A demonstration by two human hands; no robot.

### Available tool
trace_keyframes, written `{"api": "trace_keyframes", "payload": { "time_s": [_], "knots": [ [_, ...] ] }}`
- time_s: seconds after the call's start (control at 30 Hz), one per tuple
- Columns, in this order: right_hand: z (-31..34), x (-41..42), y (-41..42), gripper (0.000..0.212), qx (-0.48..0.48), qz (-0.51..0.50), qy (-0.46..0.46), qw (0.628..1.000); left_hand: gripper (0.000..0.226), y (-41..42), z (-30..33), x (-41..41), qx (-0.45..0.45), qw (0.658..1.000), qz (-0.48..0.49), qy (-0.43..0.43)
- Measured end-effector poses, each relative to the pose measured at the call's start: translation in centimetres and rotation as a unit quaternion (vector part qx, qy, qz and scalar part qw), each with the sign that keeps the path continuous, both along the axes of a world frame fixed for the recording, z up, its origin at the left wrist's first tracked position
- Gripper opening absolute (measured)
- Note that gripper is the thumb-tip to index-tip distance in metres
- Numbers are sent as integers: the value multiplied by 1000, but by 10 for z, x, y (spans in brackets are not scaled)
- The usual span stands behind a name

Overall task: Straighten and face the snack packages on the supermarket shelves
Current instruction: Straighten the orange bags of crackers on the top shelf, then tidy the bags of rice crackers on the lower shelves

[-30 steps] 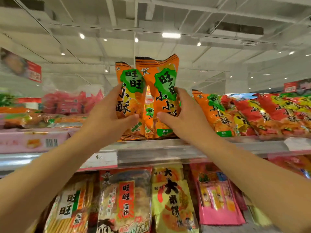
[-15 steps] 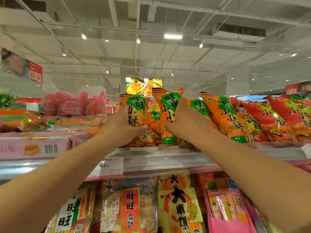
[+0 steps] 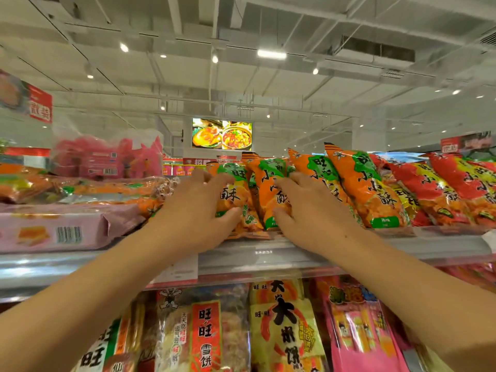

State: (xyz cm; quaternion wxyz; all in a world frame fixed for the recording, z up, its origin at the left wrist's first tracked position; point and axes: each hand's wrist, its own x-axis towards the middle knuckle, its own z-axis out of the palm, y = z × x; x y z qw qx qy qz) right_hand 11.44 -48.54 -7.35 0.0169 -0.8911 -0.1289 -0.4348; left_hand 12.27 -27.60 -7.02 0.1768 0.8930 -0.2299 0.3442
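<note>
Snack packages [image 3: 271, 193] in orange with green labels lean back on the top shelf [image 3: 308, 252], standing just behind its front edge, and your two hands are on the middle pair. Your left hand [image 3: 198, 210] grips the left package [image 3: 233, 194], thumb under its lower front and fingers over the top. Your right hand [image 3: 308, 210] holds the one beside it the same way, thumb near its bottom seam.

The bags look slick and puffy, so if you let go before their bottoms sit flat they could likely slump forward over the front edge or topple sideways into the leaning row of orange packages [image 3: 359, 194] to the right. Pushing too hard might also knock the red packages [image 3: 440, 189] further along that edge.

Both your forearms reach up and forward from below, wrists bent back, palms facing the shelf. Below the front edge hang larger rice cracker bags [image 3: 204, 331].
</note>
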Motion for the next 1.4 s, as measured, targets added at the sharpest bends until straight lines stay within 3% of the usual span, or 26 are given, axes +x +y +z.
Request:
{"api": "trace_keyframes", "payload": {
  "time_s": [0.1,0.2,0.57,0.67,0.77,0.83,1.03,1.27,1.4],
  "knots": [
    [-7,0,-6,47,28,24,29,999,50,-5,-4,1,13,999,-17,44],
    [-3,3,-6,48,61,30,32,997,45,-15,-2,5,-4,999,-15,30],
    [-25,10,-8,47,55,6,7,998,48,-13,-10,9,-15,1000,-19,9],
    [-30,4,-6,43,49,37,-48,997,54,-14,-20,-3,18,994,57,-92],
    [-45,-5,-7,42,24,84,-88,992,47,-12,-42,-18,49,968,38,-243],
    [-64,-12,-10,45,9,85,-79,993,45,-7,-66,-24,70,958,41,-276],
    [-135,-36,-21,59,-10,77,-25,997,48,22,-136,-33,81,951,99,-281],
    [-144,-37,-10,68,49,101,-43,993,49,22,-146,-38,85,948,127,-278],
    [-157,-35,-5,73,82,127,-43,988,53,30,-168,-53,83,963,128,-224]
  ]
}}
